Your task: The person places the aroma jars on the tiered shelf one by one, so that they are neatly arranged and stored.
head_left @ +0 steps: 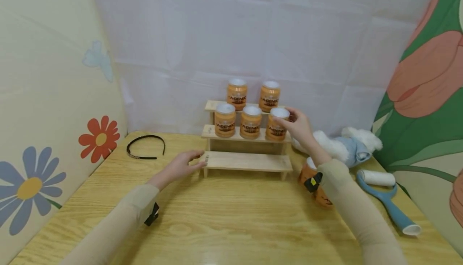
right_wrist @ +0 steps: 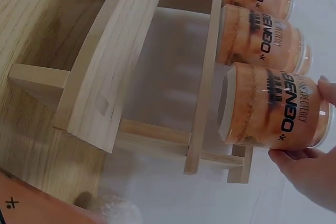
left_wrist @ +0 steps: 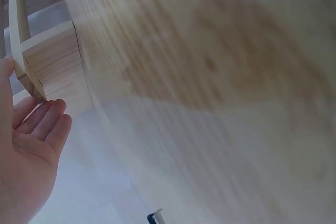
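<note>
A three-step wooden shelf [head_left: 249, 161] stands on the table. My left hand [head_left: 181, 166] grips the left end of its lowest step, thumb on one side of the board and fingers on the other in the left wrist view. With my right hand [head_left: 300, 128] I hold an orange can [right_wrist: 273, 108] with a white lid, by its upper part, at the right end of the middle step. Whether its base touches the board is unclear. Two similar cans, a left one [head_left: 225, 121] and a middle one [head_left: 250, 123], stand beside it. Another two [head_left: 236, 95] are on the top step.
More orange cans [head_left: 323, 197] are on the table under my right forearm, partly hidden. To the right lie a white fluffy plush toy [head_left: 356, 146] in blue cloth and a blue-handled lint roller [head_left: 392, 206]. A black headband [head_left: 144, 137] lies at the left.
</note>
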Available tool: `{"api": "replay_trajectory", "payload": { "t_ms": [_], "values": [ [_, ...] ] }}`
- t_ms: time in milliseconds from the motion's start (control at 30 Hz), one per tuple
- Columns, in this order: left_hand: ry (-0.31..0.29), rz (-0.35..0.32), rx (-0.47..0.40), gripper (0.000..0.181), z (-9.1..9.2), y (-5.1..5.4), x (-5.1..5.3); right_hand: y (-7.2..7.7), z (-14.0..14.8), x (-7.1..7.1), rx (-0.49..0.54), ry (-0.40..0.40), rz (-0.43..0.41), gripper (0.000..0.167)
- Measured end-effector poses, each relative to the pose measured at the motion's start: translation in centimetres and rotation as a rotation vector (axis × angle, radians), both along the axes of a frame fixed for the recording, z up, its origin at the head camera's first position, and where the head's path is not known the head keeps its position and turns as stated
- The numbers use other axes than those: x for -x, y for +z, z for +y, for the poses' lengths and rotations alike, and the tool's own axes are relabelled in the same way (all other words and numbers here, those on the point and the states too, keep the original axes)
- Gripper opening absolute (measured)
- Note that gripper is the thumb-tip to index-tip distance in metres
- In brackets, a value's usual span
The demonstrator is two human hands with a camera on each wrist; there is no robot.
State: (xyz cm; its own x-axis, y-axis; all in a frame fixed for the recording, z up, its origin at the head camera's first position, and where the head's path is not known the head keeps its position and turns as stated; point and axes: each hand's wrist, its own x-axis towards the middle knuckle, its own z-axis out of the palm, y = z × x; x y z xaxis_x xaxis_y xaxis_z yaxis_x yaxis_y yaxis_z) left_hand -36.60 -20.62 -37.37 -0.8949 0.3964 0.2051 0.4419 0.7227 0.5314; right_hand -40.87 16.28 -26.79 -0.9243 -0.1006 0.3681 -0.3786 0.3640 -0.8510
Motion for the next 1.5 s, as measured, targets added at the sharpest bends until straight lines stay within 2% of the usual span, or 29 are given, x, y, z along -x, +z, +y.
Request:
{"api": "replay_trajectory", "payload": {
  "t_ms": [133, 367, 733, 1100, 1500],
  "values": [
    [-0.003, -0.006, -0.002, 0.061, 0.1, 0.0, -0.1, -0.4, -0.2, 0.4, 0.006, 0.012, 0.010, 0.062],
    [-0.005, -0.019, -0.013, 0.062, 0.1, -0.1, -0.1, -0.7, -0.3, 0.8, 0.023, 0.043, -0.052, 0.062],
    [0.000, -0.013, -0.014, 0.064, -0.3, -0.2, 0.3, 0.1, -0.3, 1.0, -0.083, 0.043, -0.104, 0.063],
    [-0.005, -0.002, -0.011, 0.063, -0.1, -0.3, 0.3, -0.2, -0.1, 1.6, -0.078, 0.057, -0.105, 0.063],
    [-0.007, 0.002, -0.009, 0.063, -0.1, 0.0, 0.1, 0.1, -0.2, 1.2, -0.110, 0.087, -0.068, 0.057]
  ]
}}
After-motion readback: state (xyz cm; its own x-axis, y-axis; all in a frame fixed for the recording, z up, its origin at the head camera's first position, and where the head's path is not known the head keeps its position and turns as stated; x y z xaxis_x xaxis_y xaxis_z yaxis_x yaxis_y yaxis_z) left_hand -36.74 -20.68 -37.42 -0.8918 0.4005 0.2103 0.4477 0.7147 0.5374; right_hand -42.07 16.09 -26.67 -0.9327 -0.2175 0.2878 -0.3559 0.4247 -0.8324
